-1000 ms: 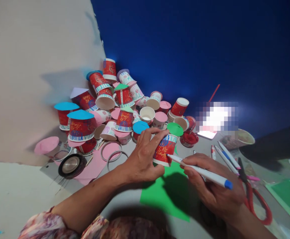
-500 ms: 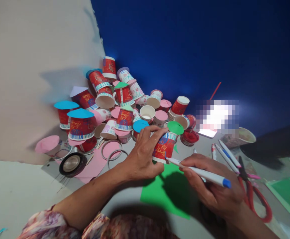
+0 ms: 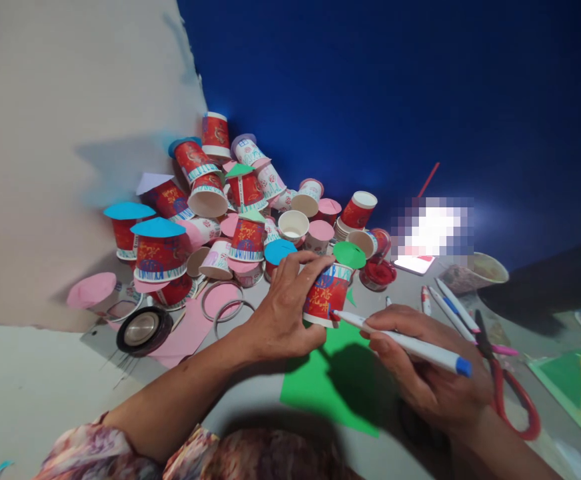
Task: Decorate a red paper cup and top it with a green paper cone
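A red paper cup (image 3: 326,298) with gold lettering and blue marks is gripped in my left hand (image 3: 284,313), fingers over its top edge and thumb below. My right hand (image 3: 430,360) holds a white felt-tip pen (image 3: 415,347) with a blue end, its tip at the lower part of the cup's side. Beneath both hands lies a sheet of green paper (image 3: 300,387). Just behind the held cup shows a round green paper disc (image 3: 349,254). The fingertips of my left hand behind the cup are partly hidden.
Many decorated cups with paper tops, such as a blue-topped one (image 3: 159,253), are heaped at the back left. Red-handled scissors (image 3: 528,410) and several pens (image 3: 455,310) lie at right, near a bright phone (image 3: 415,265). A tape roll (image 3: 141,330) sits at left.
The pen tip has moved up slightly, from the cup's bottom rim onto its red side. The view has shifted a little; both hands keep their holds.
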Available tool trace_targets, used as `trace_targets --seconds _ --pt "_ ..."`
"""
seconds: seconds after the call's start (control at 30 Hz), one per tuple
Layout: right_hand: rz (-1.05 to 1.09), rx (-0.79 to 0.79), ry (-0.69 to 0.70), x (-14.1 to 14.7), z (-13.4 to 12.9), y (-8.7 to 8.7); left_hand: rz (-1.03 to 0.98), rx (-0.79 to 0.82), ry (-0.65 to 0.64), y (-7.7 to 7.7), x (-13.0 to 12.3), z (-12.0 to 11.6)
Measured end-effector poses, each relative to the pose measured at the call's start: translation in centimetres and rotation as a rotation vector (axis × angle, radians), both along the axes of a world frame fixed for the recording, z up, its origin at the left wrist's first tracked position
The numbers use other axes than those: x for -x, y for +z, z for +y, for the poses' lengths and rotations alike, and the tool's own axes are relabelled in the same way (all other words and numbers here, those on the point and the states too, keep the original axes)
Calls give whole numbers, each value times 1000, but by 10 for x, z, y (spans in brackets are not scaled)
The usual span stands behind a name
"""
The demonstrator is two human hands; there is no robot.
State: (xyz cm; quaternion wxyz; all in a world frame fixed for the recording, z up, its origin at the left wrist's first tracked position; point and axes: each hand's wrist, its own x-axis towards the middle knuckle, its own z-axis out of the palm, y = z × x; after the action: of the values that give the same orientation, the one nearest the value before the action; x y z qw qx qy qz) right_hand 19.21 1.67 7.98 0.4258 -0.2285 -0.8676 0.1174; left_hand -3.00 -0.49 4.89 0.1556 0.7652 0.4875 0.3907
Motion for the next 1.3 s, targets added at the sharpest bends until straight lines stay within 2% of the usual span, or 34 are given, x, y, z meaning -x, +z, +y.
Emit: trace_targets --seconds 0.3,0.6,0.87,1.1,1.3 --pt "-14 -18 -25 -1 1 -2 -5 -16 -40 -1 -2 -1" --pt "18 23 -43 -5 0 2 -124 16 -104 0 1 1" --pt "31 32 -69 -9 1 1 -157 35 -86 0 5 2" --pt "34 -8 -39 -8 -2 -1 -177 41 -74 2 4 1" --pt "8 -1 2 -5 -2 5 -160 23 -65 2 6 2"
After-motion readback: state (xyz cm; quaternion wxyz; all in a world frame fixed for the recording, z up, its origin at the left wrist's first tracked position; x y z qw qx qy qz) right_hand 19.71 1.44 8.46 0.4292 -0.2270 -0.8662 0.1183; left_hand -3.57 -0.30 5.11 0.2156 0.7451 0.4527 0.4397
